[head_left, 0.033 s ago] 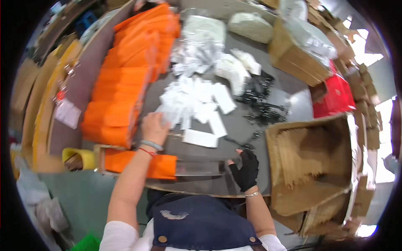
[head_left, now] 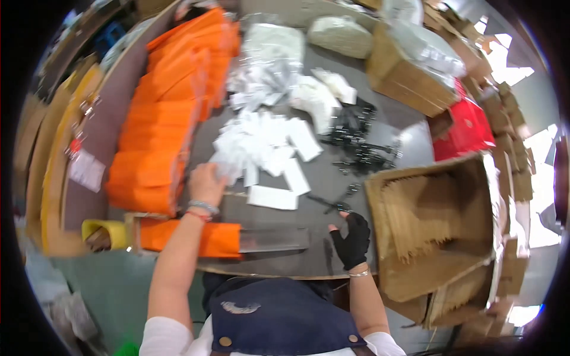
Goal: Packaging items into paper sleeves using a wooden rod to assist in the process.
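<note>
My left hand (head_left: 206, 185), with a grey bracelet and a red string at the wrist, is at the near left edge of a pile of white paper slips (head_left: 255, 142). Its fingers are blurred, so I cannot tell what they hold. On my right hand (head_left: 351, 242) is a black fingerless glove; thumb and fingers are apart. Its fingertips are close beside a small black corded piece (head_left: 343, 206); touching or not is unclear. Between the hands lies a flat orange piece (head_left: 219, 240) with a clear plastic sleeve (head_left: 274, 240) extending right, partly under my left forearm.
A long stack of orange folded pieces (head_left: 148, 148) runs along the left. Black corded pieces (head_left: 362, 139) lie in a tangle beyond my right hand. An open cardboard box (head_left: 436, 279) stands at right, a red bag (head_left: 466, 130) behind it. White bundles (head_left: 314, 101) sit farther back.
The whole view has shifted slightly left. Relative to the table, my right hand has moved right, away from the plastic sleeve and nearer the small black corded piece. My left hand stays by the slips.
</note>
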`<state>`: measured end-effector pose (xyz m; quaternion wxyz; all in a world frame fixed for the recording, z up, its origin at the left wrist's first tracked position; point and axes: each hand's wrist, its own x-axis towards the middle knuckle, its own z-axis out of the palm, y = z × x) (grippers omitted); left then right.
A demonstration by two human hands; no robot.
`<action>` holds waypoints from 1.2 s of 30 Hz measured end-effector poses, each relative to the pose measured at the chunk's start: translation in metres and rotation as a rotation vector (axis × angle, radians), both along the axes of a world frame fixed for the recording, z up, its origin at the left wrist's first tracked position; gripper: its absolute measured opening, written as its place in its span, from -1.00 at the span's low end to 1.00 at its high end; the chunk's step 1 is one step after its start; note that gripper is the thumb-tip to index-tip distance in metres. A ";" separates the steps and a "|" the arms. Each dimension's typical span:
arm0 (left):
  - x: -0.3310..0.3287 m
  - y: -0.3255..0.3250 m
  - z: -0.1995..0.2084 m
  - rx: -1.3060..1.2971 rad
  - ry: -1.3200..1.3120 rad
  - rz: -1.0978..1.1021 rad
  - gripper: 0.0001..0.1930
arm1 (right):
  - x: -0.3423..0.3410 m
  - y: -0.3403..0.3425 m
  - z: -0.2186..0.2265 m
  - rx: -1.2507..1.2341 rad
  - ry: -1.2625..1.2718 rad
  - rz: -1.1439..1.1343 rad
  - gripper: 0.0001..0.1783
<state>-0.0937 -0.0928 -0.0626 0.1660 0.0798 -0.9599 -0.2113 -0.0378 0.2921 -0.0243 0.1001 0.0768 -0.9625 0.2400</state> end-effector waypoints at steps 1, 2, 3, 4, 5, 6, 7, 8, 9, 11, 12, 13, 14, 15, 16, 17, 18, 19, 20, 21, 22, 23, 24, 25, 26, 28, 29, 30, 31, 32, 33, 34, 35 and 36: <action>-0.003 -0.006 -0.008 0.005 0.008 -0.006 -0.71 | 0.001 0.031 -0.003 0.017 -0.007 -0.104 -0.51; -0.005 -0.009 -0.010 0.027 -0.013 -0.026 -0.73 | 0.006 0.062 -0.011 0.063 0.063 -0.242 -0.56; -0.002 -0.011 -0.008 0.040 -0.042 -0.035 -0.75 | 0.013 0.088 -0.016 0.102 0.126 -0.368 -0.60; -0.001 -0.012 -0.007 0.051 -0.035 -0.062 -0.75 | 0.017 0.105 -0.013 0.166 0.098 -0.457 -0.61; -0.001 -0.013 -0.007 0.034 -0.031 -0.070 -0.78 | 0.023 0.120 -0.011 0.174 0.103 -0.478 -0.61; -0.001 -0.012 -0.004 0.012 -0.027 -0.073 -0.81 | 0.028 0.132 -0.010 0.268 0.045 -0.534 -0.63; 0.000 -0.009 -0.001 0.012 -0.023 -0.080 -0.81 | 0.030 0.136 -0.010 0.357 -0.015 -0.581 -0.64; 0.002 -0.007 0.003 0.071 -0.010 -0.086 -0.81 | 0.029 0.136 -0.006 0.394 -0.126 -0.581 -0.70; 0.004 -0.005 0.006 0.127 0.003 -0.088 -0.82 | 0.028 0.139 -0.009 0.388 -0.126 -0.578 -0.70; 0.013 0.006 0.018 0.265 -0.040 -0.163 -0.84 | 0.026 0.146 -0.017 0.502 -0.247 -0.563 -0.70; 0.016 0.017 0.026 0.266 -0.072 -0.229 -0.85 | 0.026 0.153 -0.020 0.512 -0.219 -0.546 -0.71; 0.018 0.028 0.032 0.183 -0.092 -0.344 -0.86 | 0.027 0.157 -0.022 0.514 -0.191 -0.526 -0.71; 0.018 0.042 0.033 0.229 -0.081 -0.442 -0.87 | 0.026 0.156 -0.019 0.534 -0.210 -0.556 -0.73; 0.017 0.048 0.028 0.234 -0.068 -0.538 -0.88 | 0.024 0.156 -0.018 0.509 -0.203 -0.545 -0.74; 0.015 0.055 0.026 0.212 -0.093 -0.592 -0.80 | 0.023 0.156 -0.017 0.490 -0.229 -0.544 -0.75; 0.013 0.059 0.023 0.206 -0.097 -0.579 -0.80 | 0.020 0.155 -0.014 0.476 -0.254 -0.543 -0.76; 0.010 0.062 0.018 0.158 -0.059 -0.583 -0.77 | 0.017 0.150 -0.013 0.473 -0.259 -0.532 -0.76; 0.010 0.066 0.022 0.109 -0.002 -0.595 -0.73 | 0.019 0.146 -0.006 0.456 -0.273 -0.544 -0.79; 0.011 0.068 0.029 0.081 -0.054 -0.566 -0.63 | 0.020 0.144 -0.001 0.440 -0.289 -0.557 -0.81; 0.013 0.069 0.035 0.077 -0.042 -0.568 -0.63 | 0.023 0.147 0.002 0.437 -0.277 -0.560 -0.81; 0.013 0.068 0.035 0.070 -0.090 -0.548 -0.60 | 0.025 0.151 0.002 0.366 -0.304 -0.503 -0.81; 0.012 0.068 0.034 0.062 -0.136 -0.529 -0.57 | 0.026 0.154 0.002 0.294 -0.328 -0.446 -0.80; 0.011 0.067 0.032 0.062 -0.138 -0.534 -0.57 | 0.026 0.156 0.003 0.293 -0.330 -0.450 -0.80; 0.011 0.066 0.029 0.069 -0.138 -0.524 -0.54 | 0.026 0.158 0.003 0.224 -0.380 -0.429 -0.80; 0.011 0.065 0.028 0.075 -0.137 -0.513 -0.51 | 0.026 0.159 0.003 0.153 -0.428 -0.407 -0.81; 0.011 0.067 0.030 0.115 -0.150 -0.503 -0.52 | 0.027 0.158 -0.006 0.199 -0.402 -0.446 -0.82; 0.011 0.068 0.031 0.154 -0.161 -0.490 -0.54 | 0.028 0.158 -0.012 0.244 -0.374 -0.482 -0.83; 0.011 0.069 0.031 0.154 -0.159 -0.491 -0.54 | 0.029 0.157 -0.018 0.244 -0.372 -0.483 -0.83; 0.013 0.069 0.029 0.167 -0.191 -0.478 -0.57 | 0.032 0.153 -0.021 0.076 -0.252 -0.528 -0.83; 0.015 0.070 0.029 0.180 -0.222 -0.465 -0.60 | 0.033 0.149 -0.024 -0.092 -0.131 -0.569 -0.82; 0.015 0.070 0.030 0.179 -0.222 -0.464 -0.60 | 0.031 0.143 -0.028 -0.093 -0.131 -0.568 -0.82; 0.016 0.071 0.031 0.172 -0.198 -0.469 -0.62 | 0.025 0.127 -0.029 -0.102 -0.048 -0.477 -0.80; 0.017 0.072 0.033 0.165 -0.172 -0.473 -0.64 | 0.017 0.110 -0.029 -0.111 0.038 -0.384 -0.76; 0.018 0.072 0.032 0.162 -0.174 -0.472 -0.64 | 0.009 0.085 -0.022 -0.128 0.083 -0.282 -0.75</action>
